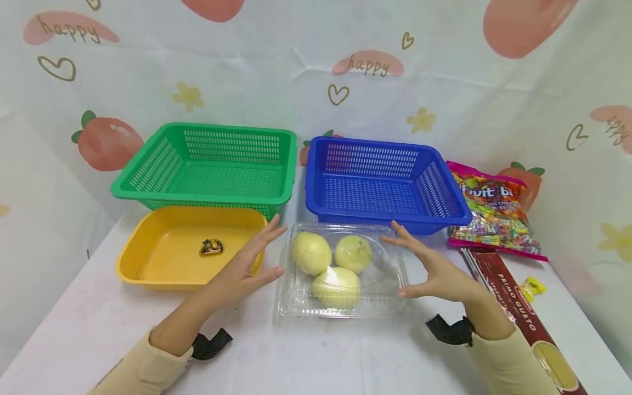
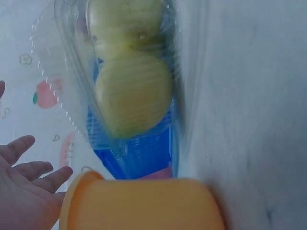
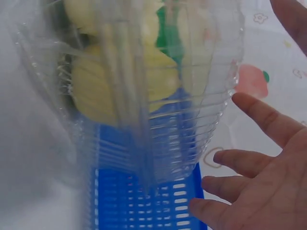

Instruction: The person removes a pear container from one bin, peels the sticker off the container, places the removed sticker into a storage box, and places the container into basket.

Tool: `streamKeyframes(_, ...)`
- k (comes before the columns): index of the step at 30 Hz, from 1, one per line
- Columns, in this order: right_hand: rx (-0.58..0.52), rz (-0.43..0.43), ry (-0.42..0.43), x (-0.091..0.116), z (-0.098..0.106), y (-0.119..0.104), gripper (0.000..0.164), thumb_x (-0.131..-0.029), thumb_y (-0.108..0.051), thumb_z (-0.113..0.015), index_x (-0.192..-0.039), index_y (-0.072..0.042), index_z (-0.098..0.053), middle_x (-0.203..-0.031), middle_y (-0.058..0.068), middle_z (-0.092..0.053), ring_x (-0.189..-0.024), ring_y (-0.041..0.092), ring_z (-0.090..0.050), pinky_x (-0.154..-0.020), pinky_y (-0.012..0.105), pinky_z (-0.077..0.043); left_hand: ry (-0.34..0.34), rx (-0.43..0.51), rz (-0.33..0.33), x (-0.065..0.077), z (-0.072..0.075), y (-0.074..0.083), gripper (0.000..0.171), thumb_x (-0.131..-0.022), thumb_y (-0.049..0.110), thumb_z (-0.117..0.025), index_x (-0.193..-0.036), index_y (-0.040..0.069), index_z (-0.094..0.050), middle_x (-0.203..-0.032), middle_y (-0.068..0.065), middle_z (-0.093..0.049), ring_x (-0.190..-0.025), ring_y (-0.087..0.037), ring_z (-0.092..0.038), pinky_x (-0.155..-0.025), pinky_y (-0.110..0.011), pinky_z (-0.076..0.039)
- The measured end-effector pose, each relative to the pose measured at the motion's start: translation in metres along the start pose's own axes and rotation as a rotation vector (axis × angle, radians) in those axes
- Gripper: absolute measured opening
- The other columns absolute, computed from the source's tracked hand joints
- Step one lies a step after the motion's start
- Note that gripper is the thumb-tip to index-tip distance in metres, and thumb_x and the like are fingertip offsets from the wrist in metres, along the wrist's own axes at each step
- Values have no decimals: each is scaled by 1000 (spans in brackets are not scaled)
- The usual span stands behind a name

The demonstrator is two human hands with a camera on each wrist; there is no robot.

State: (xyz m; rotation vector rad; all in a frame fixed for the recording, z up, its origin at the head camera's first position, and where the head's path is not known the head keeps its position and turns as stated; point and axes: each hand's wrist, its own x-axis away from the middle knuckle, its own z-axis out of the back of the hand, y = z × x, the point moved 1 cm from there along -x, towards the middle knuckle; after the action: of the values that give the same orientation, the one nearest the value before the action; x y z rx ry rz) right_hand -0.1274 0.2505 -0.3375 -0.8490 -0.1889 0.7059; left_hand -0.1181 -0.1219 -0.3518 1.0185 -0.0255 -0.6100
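A clear plastic clamshell box (image 1: 382,310) lies in the middle of the table with its lid down. Inside it are three pale yellow-green round pieces of produce (image 1: 353,254), whose exact kind I cannot tell. On the box's left side is my left hand (image 1: 239,277), fingers spread and holding nothing, the thumb tip close to the edge. My right hand (image 1: 439,274) is at the right side, fingers also spread, with fingertips by the lid's right edge. Whether they touch the plastic is unclear. In the right wrist view the box (image 3: 201,120) stands beside the straight fingers (image 3: 268,120).
Behind the box stand a green basket (image 1: 232,181) and a blue basket (image 1: 367,195). A yellow tray (image 1: 163,247) on the left holds a small dark badge-like item (image 1: 212,247). At right are a candy bag (image 1: 494,214), a spaghetti pack (image 1: 523,318) and a small yellow wrapped candy (image 1: 533,287).
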Motion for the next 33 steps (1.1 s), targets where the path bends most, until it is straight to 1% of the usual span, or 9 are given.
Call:
streamKeyframes(4, -24, 6, -3, 7, -4, 5, 94, -65, -4, -81, -145, -14, -33, -158, 11, 3, -145, 16, 8, -93, 81, -9, -28, -14, 9, -1, -10, 2, 71, -87, 22, -65, -147, 18, -28, -159, 1, -1, -145, -34, -6, -108, -67, -17)
streamKeyframes(8, -53, 2, -12, 10, -8, 9, 95, -65, -3, -81, -145, -14, -33, -158, 12, 6, -144, 29, 10, -92, 82, -6, -41, -34, -2, 2, -18, 2, 78, -81, 25, -71, -147, 19, -29, -159, 0, 0, -144, -37, -4, -104, -71, -15)
streamKeyframes(11, -67, 11, -24, 10, -10, 12, 96, -64, -5, -82, -145, -14, -33, -158, 14, 6, -144, 30, 11, -91, 82, -6, -46, -62, -16, 6, -23, 2, 88, -75, 27, -76, -147, 20, -28, -159, -4, 2, -144, -37, 0, -105, -72, -11)
streamKeyframes(16, -65, 20, -30, 11, -10, 19, 100, -61, -14, -85, -146, -15, -32, -157, 15, 8, -145, 18, 13, -91, 82, -4, -89, -99, -18, 8, -32, 2, 101, -67, 32, -81, -148, 22, -23, -158, -8, 8, -146, -27, 8, -112, -63, -1)
streamKeyframes(21, -66, 21, -29, 13, -14, 24, 101, -60, -14, -86, -145, -15, -32, -156, 17, 11, -143, 5, 15, -89, 83, -3, -103, -123, 0, 7, -38, 0, 105, -65, 36, -82, -149, 24, -19, -157, -5, 14, -145, -27, 12, -114, -59, 1)
streamKeyframes(26, -54, 18, -23, 15, -19, 27, 102, -59, -13, -86, -146, -15, -32, -156, 16, 13, -144, 13, 16, -89, 83, -5, -98, -150, 34, 7, -43, -4, 107, -65, 39, -82, -150, 26, -18, -157, -3, 17, -145, -29, 12, -115, -57, 1)
streamKeyframes(28, -63, 13, -24, 15, -21, 28, 102, -60, -12, -86, -146, -14, -31, -157, 14, 13, -144, 19, 15, -92, 82, -7, -98, -127, 59, 8, -45, -5, 107, -65, 38, -82, -149, 30, -17, -156, 0, 18, -144, -31, 12, -115, -57, 2)
streamKeyframes(32, -110, -4, -36, 14, -22, 30, 101, -63, -8, -84, -147, -13, -28, -157, 12, 14, -142, 38, 8, -93, 78, -21, -105, -34, 115, 9, -48, -7, 105, -68, 40, -81, -148, 38, -14, -155, 4, 22, -143, -39, 9, -112, -63, 2)
streamKeyframes(33, -126, -8, -39, 14, -23, 30, 100, -64, -7, -83, -147, -13, -27, -156, 13, 15, -140, 45, 6, -92, 77, -26, -109, -8, 126, 9, -49, -8, 104, -69, 40, -80, -148, 39, -13, -155, 4, 23, -143, -39, 8, -111, -64, 0)
